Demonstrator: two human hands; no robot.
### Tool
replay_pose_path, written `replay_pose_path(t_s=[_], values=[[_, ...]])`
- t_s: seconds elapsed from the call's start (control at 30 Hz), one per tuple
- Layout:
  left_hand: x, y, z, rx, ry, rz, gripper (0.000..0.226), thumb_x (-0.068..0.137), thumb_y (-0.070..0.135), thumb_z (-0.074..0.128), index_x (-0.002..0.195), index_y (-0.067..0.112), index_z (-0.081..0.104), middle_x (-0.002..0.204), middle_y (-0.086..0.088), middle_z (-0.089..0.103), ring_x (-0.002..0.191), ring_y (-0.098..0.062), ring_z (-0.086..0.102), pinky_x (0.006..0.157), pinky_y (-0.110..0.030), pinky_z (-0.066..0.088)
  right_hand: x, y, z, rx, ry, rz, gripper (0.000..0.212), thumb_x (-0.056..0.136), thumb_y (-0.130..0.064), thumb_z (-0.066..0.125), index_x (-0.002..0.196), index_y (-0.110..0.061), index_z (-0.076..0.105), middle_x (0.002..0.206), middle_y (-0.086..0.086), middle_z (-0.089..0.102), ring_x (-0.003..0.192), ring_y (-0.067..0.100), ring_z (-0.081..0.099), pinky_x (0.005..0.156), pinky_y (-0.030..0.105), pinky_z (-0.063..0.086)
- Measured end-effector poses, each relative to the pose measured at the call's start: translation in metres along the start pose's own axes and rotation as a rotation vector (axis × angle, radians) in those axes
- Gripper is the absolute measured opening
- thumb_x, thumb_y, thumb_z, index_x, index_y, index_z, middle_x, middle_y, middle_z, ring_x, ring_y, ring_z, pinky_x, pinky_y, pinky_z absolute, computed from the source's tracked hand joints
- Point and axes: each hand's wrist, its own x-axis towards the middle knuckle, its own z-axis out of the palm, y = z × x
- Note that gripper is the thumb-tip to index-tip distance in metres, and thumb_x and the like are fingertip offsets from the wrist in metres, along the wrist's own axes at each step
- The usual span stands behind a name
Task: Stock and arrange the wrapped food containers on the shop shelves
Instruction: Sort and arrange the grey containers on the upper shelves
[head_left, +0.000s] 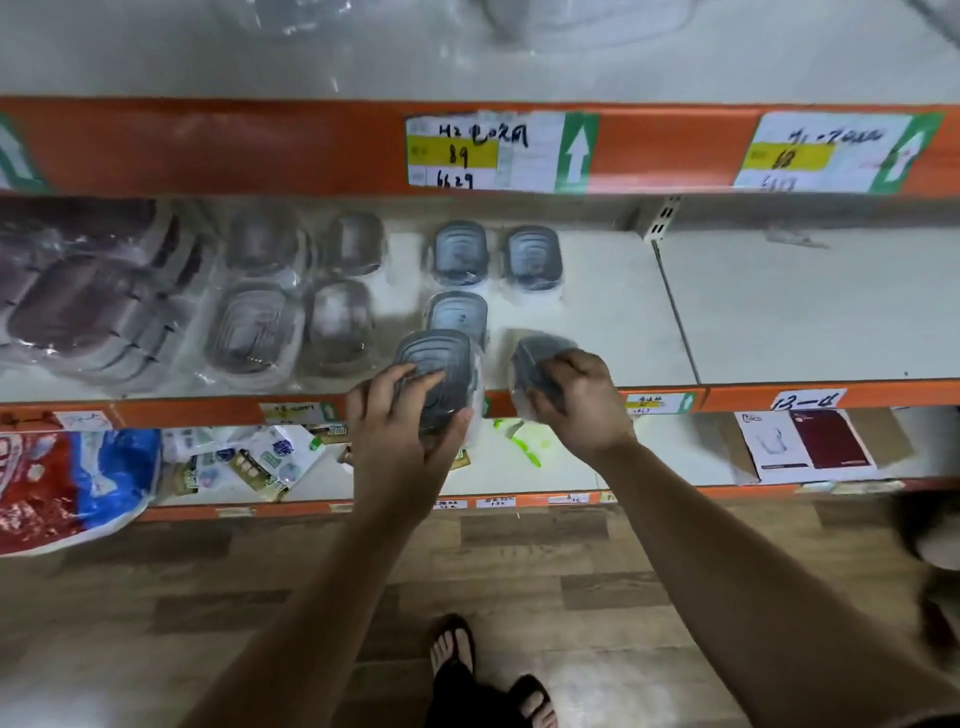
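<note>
The left hand (402, 421) grips a wrapped, grey-lidded container (434, 364) by its near end. The fingers curl over the lid, the thumb is under the right side, and the lid faces up at the front edge of the middle shelf (613, 322). The right hand (576, 400) is closed round a second container (537, 353) just to the right, which is tilted and blurred. I cannot tell whether either one touches the shelf.

Three more grey ones stand on the shelf behind: a third container (457, 312) just past the left hand's, then a back-left container (460, 252) and a back-right container (532, 257) side by side. Left of these lie clear tubs (254, 332) in wrap, with a dark stack (88, 306) at the far left. Price labels (498, 150) sit on the orange rail (208, 150) above. The lower shelf (649, 457) holds a blue-and-red bag (67, 478).
</note>
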Motion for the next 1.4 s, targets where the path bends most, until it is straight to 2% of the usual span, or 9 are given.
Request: replay_pose_path(t_s=[0.3, 0.47, 0.57, 0.63, 0.8, 1.03, 1.17, 1.27, 1.4], values=[[0.011, -0.02, 0.031, -0.028, 0.005, 0.042, 0.051, 0.085, 0.048, 0.054, 0.116, 0.01, 0.069, 0.124, -0.01, 0.06, 0.113, -0.035, 0.05, 0.098, -0.034, 0.034, 0.06, 0.006, 0.023, -0.131, 0.053, -0.048, 0.039, 0.1, -0.025, 0.05, 0.13, -0.001, 0.053, 0.133, 0.021, 0.047, 0.125, 0.037, 0.039, 0.107, 0.042, 0.035], [0.017, -0.019, 0.04, -0.058, -0.017, 0.041, 0.052, 0.086, 0.049, 0.052, 0.119, 0.012, 0.067, 0.126, -0.009, 0.058, 0.117, -0.033, 0.047, 0.1, -0.032, 0.032, 0.057, 0.018, 0.031, -0.141, -0.053, -0.07, 0.05, 0.1, -0.024, 0.045, 0.147, -0.009, 0.038, 0.154, 0.013, 0.03, 0.144, 0.029, 0.026, 0.113, 0.042, 0.029], [0.024, -0.018, 0.045, -0.073, -0.008, 0.064, 0.049, 0.087, 0.047, 0.055, 0.119, 0.011, 0.067, 0.126, -0.01, 0.058, 0.116, -0.033, 0.047, 0.101, -0.036, 0.035, 0.048, 0.025, 0.031, -0.017, 0.053, -0.07, 0.045, 0.101, -0.016, 0.044, 0.144, -0.002, 0.041, 0.151, 0.018, 0.036, 0.142, 0.034, 0.03, 0.117, 0.044, 0.027], [0.03, -0.018, 0.049, -0.068, -0.004, 0.079, 0.048, 0.087, 0.045, 0.056, 0.119, 0.01, 0.067, 0.126, -0.011, 0.057, 0.116, -0.033, 0.046, 0.101, -0.036, 0.034, 0.04, 0.034, 0.032, 0.029, 0.12, -0.001, 0.045, 0.098, -0.006, 0.045, 0.142, 0.002, 0.042, 0.144, 0.024, 0.042, 0.135, 0.04, 0.037, 0.116, 0.04, 0.028], [0.052, -0.014, 0.061, -0.037, 0.0, 0.063, 0.043, 0.088, 0.041, 0.064, 0.12, 0.011, 0.067, 0.127, -0.011, 0.057, 0.117, -0.036, 0.046, 0.103, -0.037, 0.033, 0.022, 0.061, 0.04, -0.014, 0.082, 0.159, 0.052, 0.094, 0.0, 0.045, 0.145, 0.004, 0.036, 0.139, 0.025, 0.045, 0.126, 0.041, 0.04, 0.106, 0.04, 0.032], [0.094, -0.008, 0.077, 0.056, 0.018, 0.058, 0.043, 0.089, 0.046, 0.062, 0.119, 0.015, 0.066, 0.125, -0.011, 0.057, 0.114, -0.036, 0.045, 0.097, -0.035, 0.032, 0.02, 0.071, 0.046, -0.11, 0.076, 0.093, 0.055, 0.093, -0.001, 0.046, 0.147, 0.002, 0.035, 0.134, 0.023, 0.051, 0.12, 0.04, 0.045, 0.096, 0.043, 0.041], [0.088, -0.014, 0.093, 0.162, -0.082, 0.087, 0.049, 0.093, 0.046, 0.055, 0.132, 0.017, 0.058, 0.14, -0.005, 0.05, 0.128, -0.034, 0.038, 0.104, -0.039, 0.032, 0.019, 0.073, 0.045, -0.124, 0.054, 0.073, 0.056, 0.093, -0.001, 0.045, 0.148, 0.003, 0.033, 0.137, 0.023, 0.049, 0.122, 0.039, 0.043, 0.099, 0.043, 0.039], [0.084, -0.013, 0.097, 0.231, -0.086, 0.065, 0.05, 0.094, 0.046, 0.053, 0.136, 0.02, 0.055, 0.145, -0.001, 0.047, 0.137, -0.034, 0.032, 0.106, -0.043, 0.027, 0.017, 0.072, 0.04, -0.092, 0.03, 0.064, 0.054, 0.096, -0.004, 0.044, 0.148, 0.003, 0.032, 0.138, 0.024, 0.048, 0.124, 0.039, 0.043, 0.104, 0.042, 0.036], [0.078, -0.004, 0.082, 0.251, -0.144, 0.066, 0.05, 0.097, 0.043, 0.048, 0.142, 0.021, 0.048, 0.15, -0.003, 0.042, 0.143, -0.032, 0.025, 0.11, -0.044, 0.021, 0.006, 0.062, 0.022, -0.064, 0.041, 0.02, 0.045, 0.098, -0.009, 0.047, 0.141, 0.003, 0.043, 0.133, 0.025, 0.053, 0.122, 0.039, 0.049, 0.106, 0.041, 0.037]])
